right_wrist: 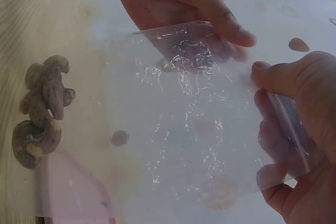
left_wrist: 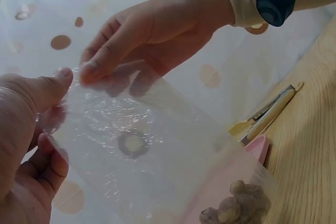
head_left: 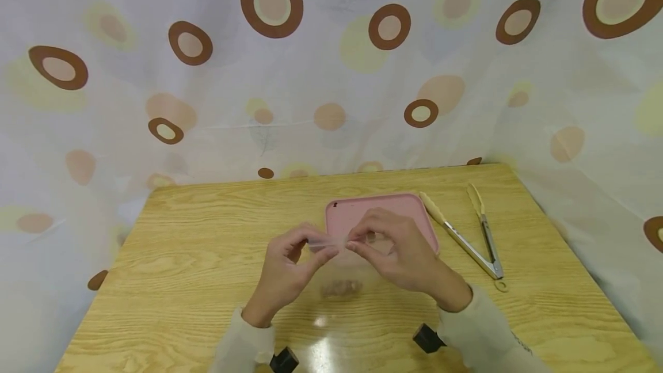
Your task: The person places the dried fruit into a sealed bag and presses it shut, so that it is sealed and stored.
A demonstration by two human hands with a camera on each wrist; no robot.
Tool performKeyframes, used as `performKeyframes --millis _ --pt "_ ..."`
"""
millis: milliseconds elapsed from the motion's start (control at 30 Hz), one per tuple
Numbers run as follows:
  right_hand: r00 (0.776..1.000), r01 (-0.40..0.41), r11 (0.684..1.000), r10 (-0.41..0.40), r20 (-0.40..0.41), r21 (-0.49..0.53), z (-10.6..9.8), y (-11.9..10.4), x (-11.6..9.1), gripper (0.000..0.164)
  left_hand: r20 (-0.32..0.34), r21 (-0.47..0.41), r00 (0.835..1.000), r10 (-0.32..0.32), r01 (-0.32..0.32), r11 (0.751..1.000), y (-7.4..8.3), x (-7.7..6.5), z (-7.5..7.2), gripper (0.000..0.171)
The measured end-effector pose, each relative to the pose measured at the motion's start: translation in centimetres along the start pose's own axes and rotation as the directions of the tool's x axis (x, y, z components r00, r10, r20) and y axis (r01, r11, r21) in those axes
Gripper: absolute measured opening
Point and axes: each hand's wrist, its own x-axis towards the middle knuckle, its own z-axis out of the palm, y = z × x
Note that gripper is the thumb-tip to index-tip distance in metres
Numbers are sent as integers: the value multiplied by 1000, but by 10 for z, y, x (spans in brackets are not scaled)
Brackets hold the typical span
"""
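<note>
A clear plastic bag point(right_wrist: 173, 108) hangs upright between both hands, with several brown, curved cashew nuts point(right_wrist: 44, 103) gathered at its bottom. My left hand point(head_left: 292, 269) pinches the top edge on the left between thumb and fingers. At the same edge, my right hand point(head_left: 404, 252) pinches further right, its thumb tip close to the left one. Creases and glints run across the film in both wrist views. In the head view the nuts point(head_left: 340, 288) show only as a blurred cluster below the hands.
Behind the hands a pink tray point(head_left: 383, 212) lies on the wood-grain table point(head_left: 217, 235), with small dark crumbs in a corner. Right of it rest metal tongs point(head_left: 471, 246) with cream tips, spread apart. A dotted curtain point(head_left: 331, 73) surrounds the table's back and sides.
</note>
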Motion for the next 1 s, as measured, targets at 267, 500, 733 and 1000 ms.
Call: performKeyframes --millis 267,500,733,1000 --pt "998 59 994 -60 -12 -95 -2 0 4 23 -14 7 1000 -2 2 1000 3 -1 -8 17" --pt "987 159 980 -161 -7 -120 1 -3 9 21 -2 14 1000 18 -18 1000 3 -1 -5 19" --pt "993 117 987 -115 16 -115 1 -6 8 20 23 1 1000 13 -13 1000 2 -1 -5 20" --pt "994 101 986 -95 53 -135 3 -7 11 17 20 5 999 26 -26 1000 1 -2 -2 21"
